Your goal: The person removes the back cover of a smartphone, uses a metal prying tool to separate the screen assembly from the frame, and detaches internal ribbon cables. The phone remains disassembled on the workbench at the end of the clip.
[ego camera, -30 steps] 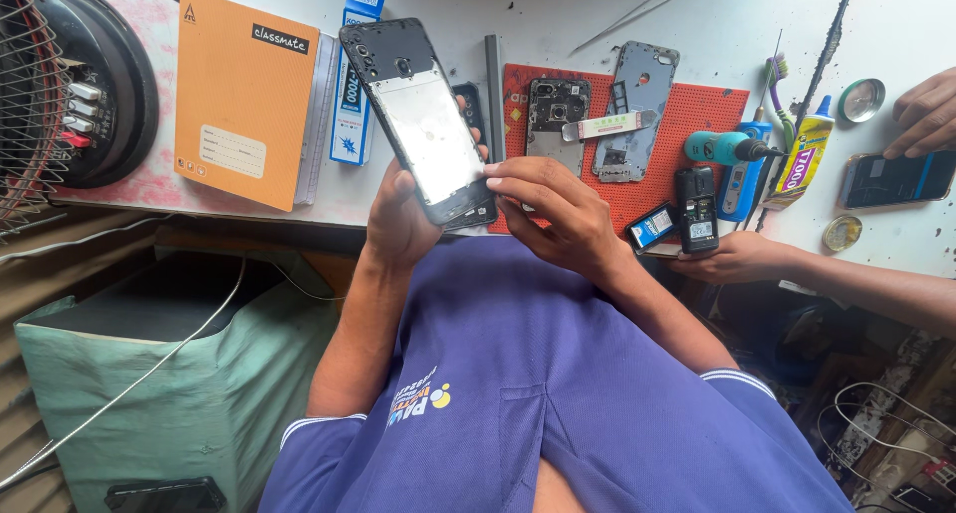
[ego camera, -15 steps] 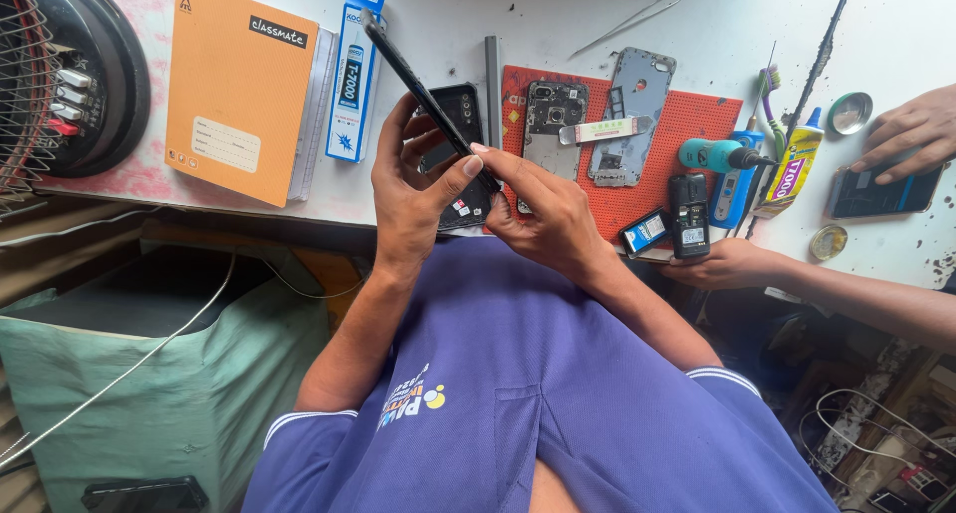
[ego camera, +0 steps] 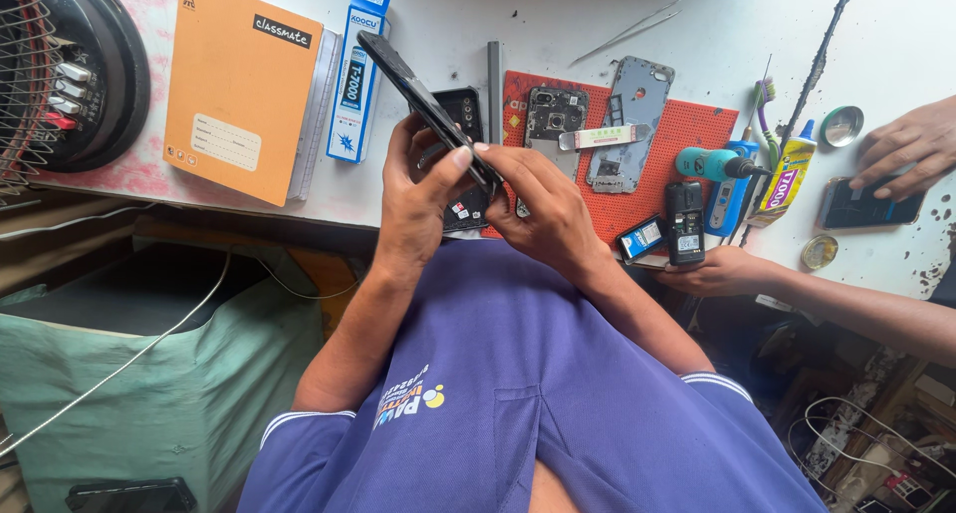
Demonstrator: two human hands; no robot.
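**Phone up on edge, both hands on it**

We've got the phone lifted off the counter and turned nearly edge-on to the camera, so it reads as a thin dark slab running from about 11 o'clock down to 4 o'clock. Our left hand is wrapped around its lower half, thumb pressed on the near face, fingers curled behind. Our right hand is pinching the bottom end of the phone, fingers bent tight on it, touching the left thumb. We can't tell if the two halves are split.

Underneath, on the counter, lies a dark phone part, partly hidden. At 1 o'clock sits the red mat with a grey back cover and a circuit board on it. At 10 o'clock are the orange notebook and a blue-and-white glue box. Over at 3 o'clock, a teal tool and a yellow glue tube.

Another person's hand rests on a dark phone at the far right, and their other hand sits at the counter edge by a small keypad phone.
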